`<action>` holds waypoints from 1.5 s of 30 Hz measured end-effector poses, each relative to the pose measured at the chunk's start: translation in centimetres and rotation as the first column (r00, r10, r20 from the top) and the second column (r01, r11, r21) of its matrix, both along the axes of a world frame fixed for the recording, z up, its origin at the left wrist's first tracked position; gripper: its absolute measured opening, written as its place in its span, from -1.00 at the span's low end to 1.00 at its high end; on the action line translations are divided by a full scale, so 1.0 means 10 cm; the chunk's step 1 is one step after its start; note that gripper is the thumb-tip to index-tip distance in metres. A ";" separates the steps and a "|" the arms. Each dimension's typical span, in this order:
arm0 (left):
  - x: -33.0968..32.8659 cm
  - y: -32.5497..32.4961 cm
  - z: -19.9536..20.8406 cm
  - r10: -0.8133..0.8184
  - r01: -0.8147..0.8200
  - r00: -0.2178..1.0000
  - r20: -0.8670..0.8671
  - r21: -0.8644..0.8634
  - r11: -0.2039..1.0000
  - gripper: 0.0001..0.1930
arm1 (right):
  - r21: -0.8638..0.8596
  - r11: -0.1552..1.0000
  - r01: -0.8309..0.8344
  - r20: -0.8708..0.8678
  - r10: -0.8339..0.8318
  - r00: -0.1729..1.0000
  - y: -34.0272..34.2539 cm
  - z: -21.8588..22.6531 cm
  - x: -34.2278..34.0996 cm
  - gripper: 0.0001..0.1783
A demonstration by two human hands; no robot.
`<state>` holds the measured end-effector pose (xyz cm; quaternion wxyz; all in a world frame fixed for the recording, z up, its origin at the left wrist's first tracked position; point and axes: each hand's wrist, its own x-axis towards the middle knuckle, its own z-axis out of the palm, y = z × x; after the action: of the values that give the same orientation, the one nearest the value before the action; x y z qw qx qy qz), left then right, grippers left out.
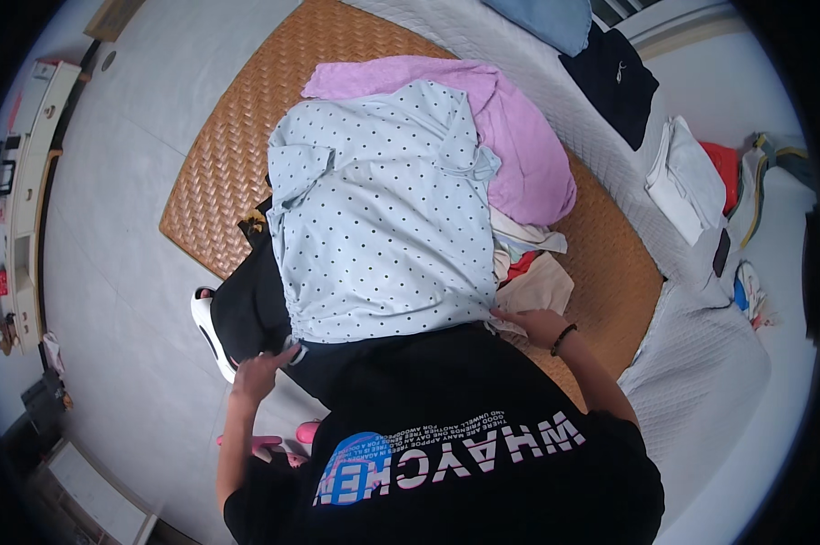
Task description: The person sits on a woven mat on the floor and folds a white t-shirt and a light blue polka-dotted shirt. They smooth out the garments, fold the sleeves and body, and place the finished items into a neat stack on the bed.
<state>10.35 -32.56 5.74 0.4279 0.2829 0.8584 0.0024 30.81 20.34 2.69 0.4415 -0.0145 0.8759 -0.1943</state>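
Observation:
A light blue short-sleeved shirt (383,227) with dark dots lies spread out in front of me, its hem toward my body. My left hand (256,374) is at the left corner of the hem, fingers closed on a bit of the cloth. At the opposite hem corner, my right hand (535,327) pinches the edge; a dark bead bracelet circles that wrist. Beneath and beyond the shirt is a pink cloth (528,168). Several small garments, among them a beige piece (539,289), lie beside my right hand.
Everything rests on a brown woven mat (224,177). Along the right runs a sofa with a pale quilted cover (510,64), holding a folded black garment (610,86) and folded white clothes (687,182). A white slipper (212,336) and black cloth (242,313) are at the left.

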 end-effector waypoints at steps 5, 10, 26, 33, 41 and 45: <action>-0.55 0.79 0.72 0.111 -0.110 0.993 0.039 -0.029 0.994 -0.63 | -0.279 0.764 0.582 -0.334 -0.646 0.687 -0.03 0.38 -1.04 -0.58; -1.43 2.65 0.27 0.281 -0.248 0.958 0.060 0.668 0.701 -0.62 | -0.300 0.912 0.280 -0.826 -0.396 0.402 0.16 0.21 -2.22 -0.44; -1.62 3.81 -0.80 0.416 -0.460 0.880 0.231 0.637 0.619 -0.64 | -0.360 0.761 0.540 -0.681 -0.610 0.405 0.03 -0.25 -2.20 -0.75; -1.53 3.77 -0.55 0.425 -0.545 0.837 0.346 0.608 0.578 -0.67 | -0.198 0.834 0.516 -0.821 -0.429 0.377 0.04 -0.29 -2.11 -0.72; -1.49 3.56 -0.46 0.379 -0.370 0.924 0.059 0.395 0.841 -0.60 | -0.170 0.958 0.233 -0.896 -0.248 0.367 0.02 -0.28 -2.10 -0.74; -1.49 3.63 -0.23 0.367 -0.275 0.915 -0.170 0.403 0.873 -0.58 | -0.146 0.962 0.232 -0.885 -0.232 0.403 -0.04 -0.23 -2.08 -0.63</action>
<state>-4.59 3.74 3.43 0.2527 0.2091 0.9230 0.2013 10.02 19.92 0.36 -0.1200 0.0063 0.9689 -0.2161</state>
